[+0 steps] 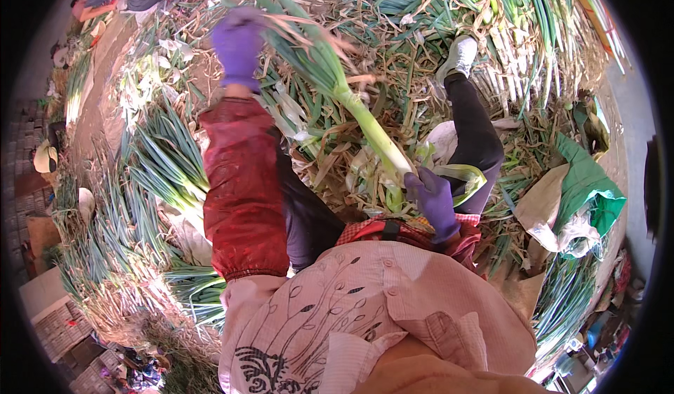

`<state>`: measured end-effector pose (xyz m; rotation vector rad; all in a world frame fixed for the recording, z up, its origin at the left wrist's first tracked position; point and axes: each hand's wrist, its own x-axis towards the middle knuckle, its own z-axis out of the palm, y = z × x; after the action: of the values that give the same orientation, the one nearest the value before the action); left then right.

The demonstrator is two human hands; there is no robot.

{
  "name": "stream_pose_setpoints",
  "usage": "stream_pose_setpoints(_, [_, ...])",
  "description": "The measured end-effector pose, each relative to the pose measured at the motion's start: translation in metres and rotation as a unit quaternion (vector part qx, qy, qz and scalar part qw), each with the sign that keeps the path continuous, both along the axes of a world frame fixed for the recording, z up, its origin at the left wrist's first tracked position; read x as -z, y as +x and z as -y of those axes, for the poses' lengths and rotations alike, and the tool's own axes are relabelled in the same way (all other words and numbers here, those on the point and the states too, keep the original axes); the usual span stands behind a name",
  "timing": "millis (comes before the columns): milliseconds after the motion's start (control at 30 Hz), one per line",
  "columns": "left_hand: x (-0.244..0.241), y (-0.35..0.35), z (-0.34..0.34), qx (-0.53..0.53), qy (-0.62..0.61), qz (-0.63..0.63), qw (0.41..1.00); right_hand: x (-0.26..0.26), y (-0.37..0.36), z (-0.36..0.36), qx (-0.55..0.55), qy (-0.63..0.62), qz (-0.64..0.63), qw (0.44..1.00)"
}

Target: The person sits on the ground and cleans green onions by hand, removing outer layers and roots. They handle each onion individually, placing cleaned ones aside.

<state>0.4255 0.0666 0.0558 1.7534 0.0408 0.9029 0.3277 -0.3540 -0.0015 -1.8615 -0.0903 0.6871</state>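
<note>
My right hand (pixel 434 196), in a purple glove, grips the white root end of a large Welsh onion (pixel 368 122). The stalk slants up and left from there, its green leaves fanning out past the top edge. Beside those leaves is my left hand (pixel 238 46), also gloved in purple and blurred by motion. Pale, dry leaf strips (pixel 310 28) run from its closed fist across the onion's leaves; its fingertips are hidden. A peeled-off green sheath (pixel 468 183) curls over my right leg, just beyond the right hand.
Dry leaves and peelings (pixel 342 151) cover the ground between my legs. Unbundled onions (pixel 516 51) lie at the upper right, and a bunch (pixel 174 157) rests by my left sleeve. A green sack (pixel 584 194) lies at the right. Another person's arm (pixel 97 10) shows at the far upper left.
</note>
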Motion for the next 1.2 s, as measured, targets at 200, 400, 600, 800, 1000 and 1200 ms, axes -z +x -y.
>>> stream_pose_setpoints(200, [-0.082,-0.081,-0.184,-0.209,0.005,-0.038,0.977,0.009,0.008,0.013,-0.034,-0.003,0.011,0.999])
stream_pose_setpoints(400, [-0.146,-0.150,-0.128,-0.085,-0.058,0.095,0.990,0.030,0.036,0.003,0.063,0.026,-0.135,0.988])
stream_pose_setpoints(600, [-0.067,-0.117,0.068,0.165,-0.020,-0.237,0.957,0.001,0.050,-0.008,0.077,0.040,-0.132,0.987])
stream_pose_setpoints(800, [-0.041,-0.060,0.119,0.215,0.070,-0.199,0.953,0.023,0.044,0.011,-0.028,0.046,0.207,0.977])
stream_pose_setpoints(1000, [-0.011,0.017,0.089,-0.083,0.373,-0.267,0.885,-0.024,0.006,0.021,0.066,0.119,-0.032,0.990])
stream_pose_setpoints(1200, [0.014,0.029,0.033,-0.040,0.213,-0.097,0.972,-0.004,0.002,0.035,0.016,0.005,0.130,0.991])
